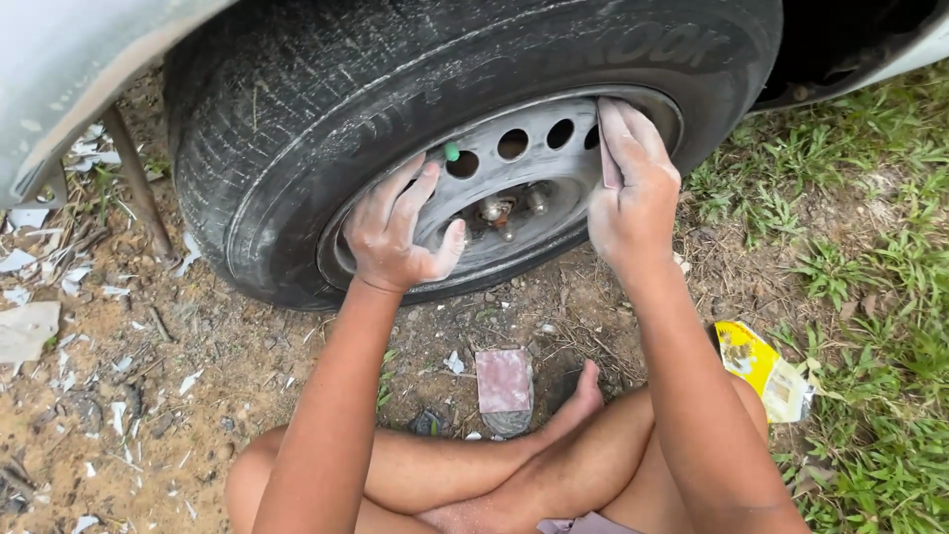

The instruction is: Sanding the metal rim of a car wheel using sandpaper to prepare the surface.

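Note:
A car wheel with a black tyre (297, 109) and a grey steel rim (529, 163) with round holes stands on the dirt in front of me. My left hand (395, 232), dusty, rests with fingers spread on the rim's left side near a green valve cap (452, 152). My right hand (633, 188) presses a small piece of sandpaper (610, 168) flat against the rim's right side. Lug studs (509, 210) show at the hub between my hands.
A reddish sandpaper sheet (504, 381) lies on the dirt by my crossed legs. A yellow wrapper (761, 371) sits on the grass to the right. White scraps (40, 287) litter the ground at left. Car body panel (69, 59) overhangs top left.

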